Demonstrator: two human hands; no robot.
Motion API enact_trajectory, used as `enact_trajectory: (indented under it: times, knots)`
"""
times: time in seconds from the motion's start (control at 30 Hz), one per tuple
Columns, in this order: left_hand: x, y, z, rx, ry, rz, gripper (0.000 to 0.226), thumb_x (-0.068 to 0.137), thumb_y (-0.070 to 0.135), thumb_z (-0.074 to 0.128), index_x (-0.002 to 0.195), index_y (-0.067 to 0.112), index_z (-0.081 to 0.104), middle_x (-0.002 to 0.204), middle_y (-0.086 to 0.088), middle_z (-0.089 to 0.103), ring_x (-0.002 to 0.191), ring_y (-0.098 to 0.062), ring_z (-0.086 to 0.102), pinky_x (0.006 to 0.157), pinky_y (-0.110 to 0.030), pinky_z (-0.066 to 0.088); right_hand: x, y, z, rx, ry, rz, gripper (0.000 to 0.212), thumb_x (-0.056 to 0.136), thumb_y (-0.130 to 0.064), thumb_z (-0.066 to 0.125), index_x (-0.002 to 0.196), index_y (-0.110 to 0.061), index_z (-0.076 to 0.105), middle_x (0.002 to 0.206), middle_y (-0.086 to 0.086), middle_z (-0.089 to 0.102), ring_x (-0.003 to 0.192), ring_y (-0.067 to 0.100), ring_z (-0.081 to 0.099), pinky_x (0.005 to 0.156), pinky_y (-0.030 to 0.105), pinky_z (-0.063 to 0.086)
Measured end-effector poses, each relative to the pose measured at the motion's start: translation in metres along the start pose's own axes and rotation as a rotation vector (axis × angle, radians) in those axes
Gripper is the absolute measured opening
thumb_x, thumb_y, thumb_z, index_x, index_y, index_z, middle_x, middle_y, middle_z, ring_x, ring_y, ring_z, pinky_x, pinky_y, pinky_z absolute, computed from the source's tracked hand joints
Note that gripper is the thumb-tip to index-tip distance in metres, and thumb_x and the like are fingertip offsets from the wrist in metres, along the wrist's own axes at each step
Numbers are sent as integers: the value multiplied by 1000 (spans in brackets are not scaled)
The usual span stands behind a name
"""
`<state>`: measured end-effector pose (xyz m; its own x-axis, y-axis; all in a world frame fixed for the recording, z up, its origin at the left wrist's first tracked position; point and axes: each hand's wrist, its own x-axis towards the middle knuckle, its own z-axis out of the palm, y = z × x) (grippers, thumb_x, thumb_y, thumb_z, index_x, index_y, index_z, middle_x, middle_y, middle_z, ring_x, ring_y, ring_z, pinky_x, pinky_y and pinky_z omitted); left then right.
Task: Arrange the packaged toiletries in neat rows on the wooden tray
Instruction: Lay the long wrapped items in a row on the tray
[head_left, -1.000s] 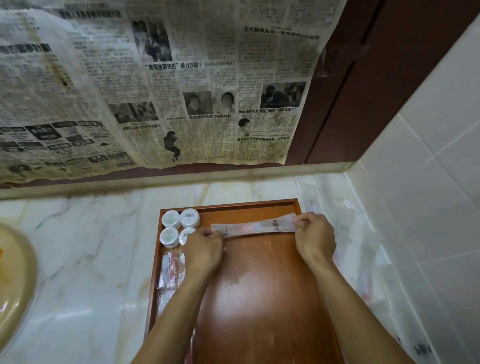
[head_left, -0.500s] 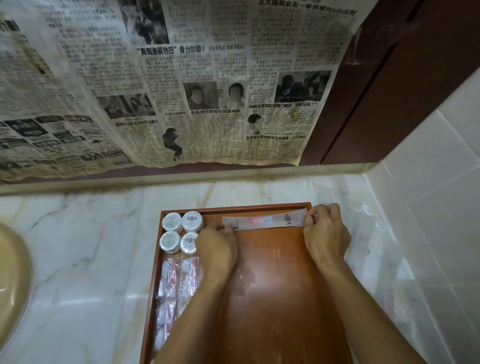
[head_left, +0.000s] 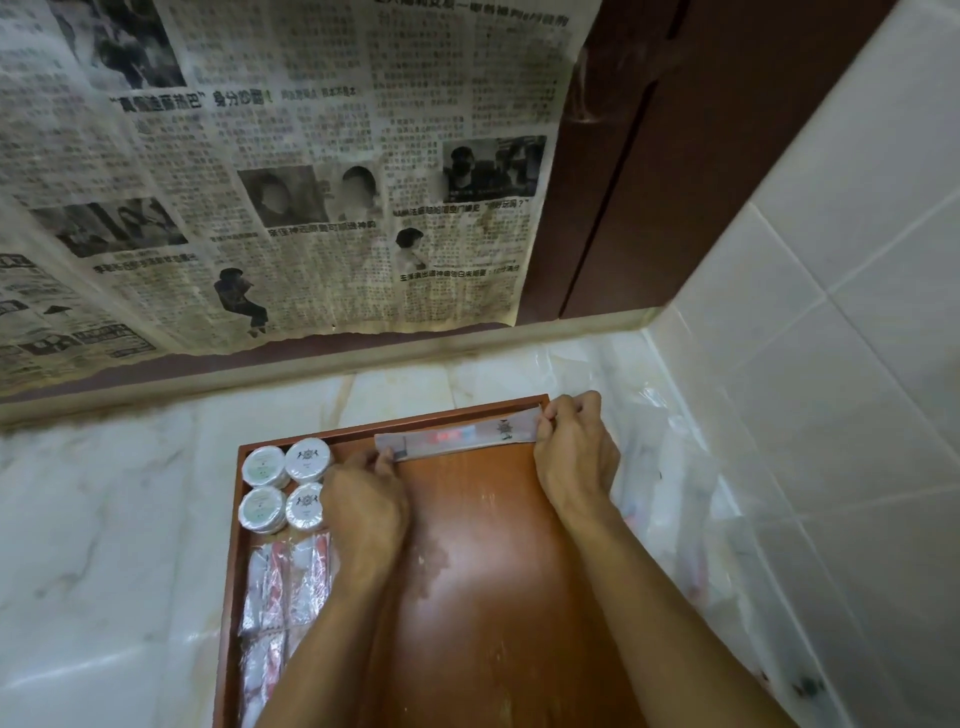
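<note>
We pinch a long packaged toiletry (head_left: 457, 439) at both ends, our left hand (head_left: 366, 501) with fingers curled on its left end, our right hand (head_left: 574, 457) gripping its right end. It lies along the far edge of the wooden tray (head_left: 231, 545). Four round packets (head_left: 285, 486) fill the tray's far left corner, with red-and-white sachets (head_left: 283, 587) just behind them along the left edge.

Both hands carried the long packet (head_left: 457, 438) to the tray's (head_left: 395, 423) far edge.
</note>
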<state>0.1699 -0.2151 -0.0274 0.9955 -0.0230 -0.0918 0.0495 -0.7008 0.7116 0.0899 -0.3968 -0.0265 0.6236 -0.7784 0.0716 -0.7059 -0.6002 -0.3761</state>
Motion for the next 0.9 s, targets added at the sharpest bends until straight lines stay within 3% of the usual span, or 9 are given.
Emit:
enact_trajectory:
  times: [0.27, 0.4, 0.47, 0.57, 0.7, 0.9]
  knots:
    - [5, -7, 6, 138, -10, 65, 21, 93, 21, 59, 102, 6, 72, 92, -24, 69, 87, -42, 62, 75, -40, 47, -21, 11, -18, 81, 67, -23, 29, 96, -37, 50, 110, -15, 61, 117, 5, 50, 94, 24, 58, 68, 38, 53]
    - [-16, 7, -6, 248, 64, 132, 29, 94, 26, 55, 101, 0, 65, 99, -27, 62, 91, -45, 57, 74, -46, 46, -55, 59, -40, 119, 260, 83, 17, 88, -27, 64, 101, -16, 65, 104, 1, 60, 94, 23, 58, 61, 34, 51]
    - [-35, 26, -9, 301, 78, 313, 27, 95, 21, 49, 102, 0, 64, 97, -26, 62, 89, -44, 57, 71, -45, 48, -71, 84, -49, 47, 287, 103, 15, 83, -20, 70, 97, -15, 67, 98, 3, 62, 92, 25, 57, 58, 31, 48]
    - [-63, 65, 2, 360, -139, 528, 26, 95, 26, 45, 98, 9, 66, 96, -15, 65, 87, -38, 63, 61, -37, 45, -90, 106, -57, -121, 232, 44, 17, 76, -16, 75, 92, -13, 70, 96, 6, 63, 90, 26, 58, 55, 28, 47]
    - [-85, 114, 48, 444, -471, 628, 25, 97, 25, 44, 113, 9, 55, 110, -12, 61, 95, -36, 62, 69, -38, 46, -100, 115, -55, -182, 143, -59, 20, 69, -13, 79, 88, -9, 72, 95, 9, 64, 91, 27, 61, 52, 33, 53]
    - [-91, 156, 95, 537, -525, 558, 26, 95, 7, 50, 121, 1, 52, 116, -17, 63, 104, -32, 63, 80, -36, 51, -99, 122, -56, -190, 94, -125, 17, 70, -12, 77, 85, -9, 72, 94, 11, 65, 92, 27, 62, 58, 33, 55]
